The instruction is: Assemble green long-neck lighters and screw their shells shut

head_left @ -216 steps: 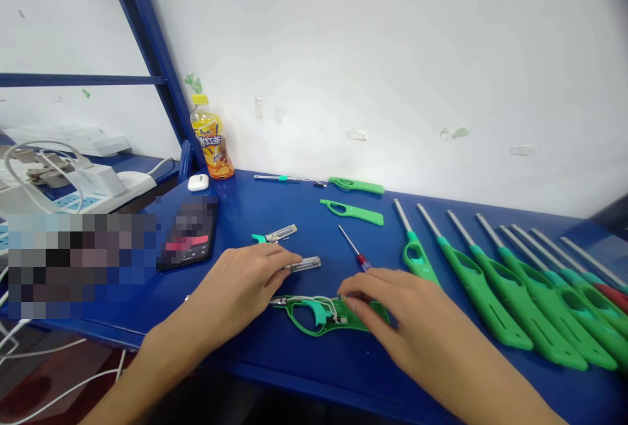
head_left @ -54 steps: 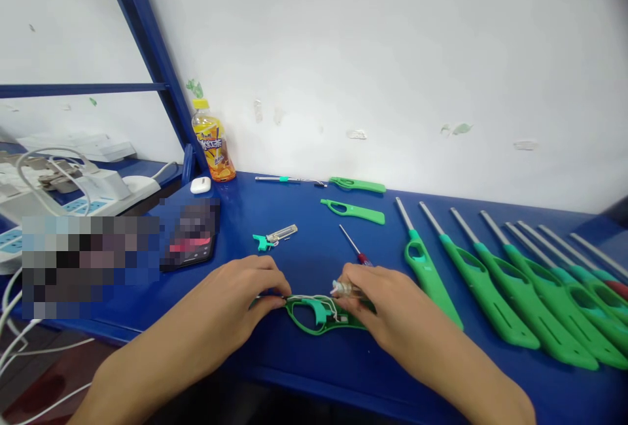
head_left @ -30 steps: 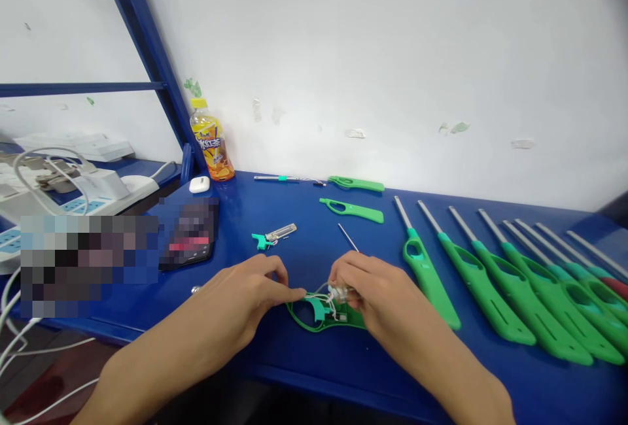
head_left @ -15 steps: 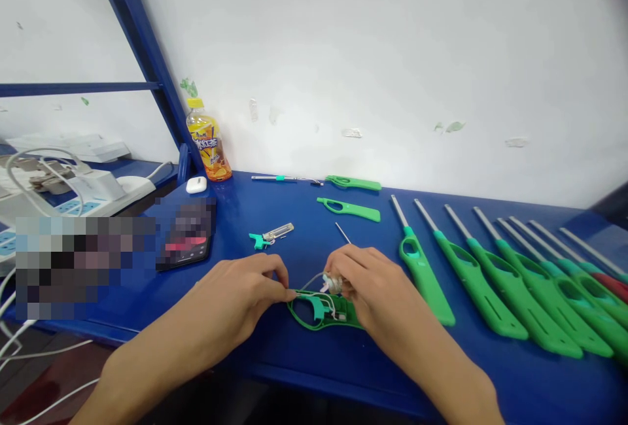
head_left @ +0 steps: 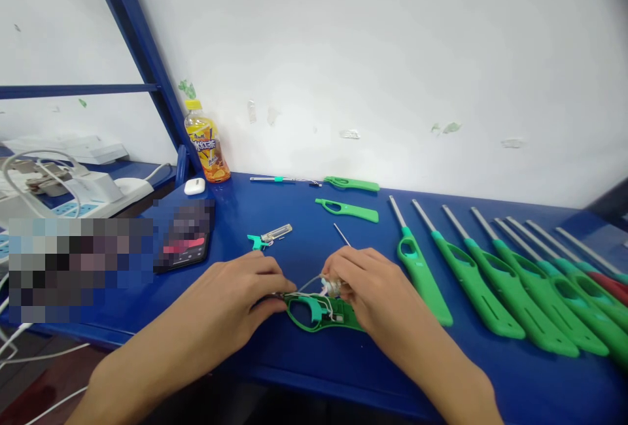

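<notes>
Our green shell cradles a teal trigger near the desk's front edge; our left hand pinches the shell's tip, right hand a canister.

Bare forearms angle inward, left grip pinching, right grip curled with knuckles up.

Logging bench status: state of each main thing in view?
Open lighter: shell open, parts exposed
Left hand: pinched at the open lighter's front end
Clear tank: held, partly hidden
Right hand: closed on the clear tank
Green lighters: assembled, lying in a row
Screwdriver: lying, mostly hidden
Bottle: upright, capped
White case: closed
Phone: screen lit
</notes>
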A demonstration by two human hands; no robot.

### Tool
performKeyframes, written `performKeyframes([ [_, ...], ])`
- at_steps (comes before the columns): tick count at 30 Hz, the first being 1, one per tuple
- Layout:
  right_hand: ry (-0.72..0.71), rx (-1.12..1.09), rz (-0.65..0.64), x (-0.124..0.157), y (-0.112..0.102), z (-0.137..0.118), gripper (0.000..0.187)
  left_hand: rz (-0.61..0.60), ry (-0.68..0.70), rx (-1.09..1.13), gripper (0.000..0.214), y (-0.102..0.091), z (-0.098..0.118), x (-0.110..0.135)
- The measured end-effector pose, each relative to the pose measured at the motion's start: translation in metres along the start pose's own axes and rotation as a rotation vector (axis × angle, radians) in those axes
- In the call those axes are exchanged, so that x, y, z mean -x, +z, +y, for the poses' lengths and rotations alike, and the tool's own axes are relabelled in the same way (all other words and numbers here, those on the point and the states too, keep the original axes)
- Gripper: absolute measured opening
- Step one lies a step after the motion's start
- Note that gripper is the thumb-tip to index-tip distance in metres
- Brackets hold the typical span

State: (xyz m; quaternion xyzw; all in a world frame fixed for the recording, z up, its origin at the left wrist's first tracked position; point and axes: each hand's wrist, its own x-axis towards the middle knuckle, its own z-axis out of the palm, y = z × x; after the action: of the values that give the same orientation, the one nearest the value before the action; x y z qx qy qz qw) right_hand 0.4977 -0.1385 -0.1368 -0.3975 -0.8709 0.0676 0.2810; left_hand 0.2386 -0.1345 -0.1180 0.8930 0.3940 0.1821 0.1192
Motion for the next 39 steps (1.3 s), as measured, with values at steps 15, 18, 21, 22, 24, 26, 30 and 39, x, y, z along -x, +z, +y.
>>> performKeyframes([
  [15,0.218,0.040,0.045,0.005,-0.014,-0.012,0.022,0.407,0.043,0.203,0.021,0.048,0.017,-0.028],
  [18,0.254,0.028,-0.003,0.007,-0.014,-0.010,0.020,0.419,0.047,0.212,0.018,0.047,0.018,-0.029],
  [21,0.217,0.057,0.000,0.005,-0.013,-0.009,0.022,0.444,0.032,0.218,0.016,0.047,0.019,-0.028],
  [22,0.207,0.082,-0.008,0.004,-0.013,-0.009,0.023,0.455,0.023,0.218,0.015,0.047,0.020,-0.028],
  [24,0.206,0.127,-0.045,0.002,-0.013,-0.008,0.026,0.474,0.004,0.216,0.015,0.046,0.020,-0.027],
  [26,0.213,0.147,-0.088,0.001,-0.014,-0.008,0.028,0.481,-0.008,0.214,0.017,0.046,0.021,-0.027],
  [30,0.217,0.144,-0.127,0.003,-0.015,-0.008,0.027,0.468,-0.014,0.216,0.018,0.044,0.022,-0.027],
  [39,0.200,0.126,-0.116,0.003,-0.015,-0.009,0.026,0.451,0.010,0.222,0.018,0.046,0.020,-0.027],
])
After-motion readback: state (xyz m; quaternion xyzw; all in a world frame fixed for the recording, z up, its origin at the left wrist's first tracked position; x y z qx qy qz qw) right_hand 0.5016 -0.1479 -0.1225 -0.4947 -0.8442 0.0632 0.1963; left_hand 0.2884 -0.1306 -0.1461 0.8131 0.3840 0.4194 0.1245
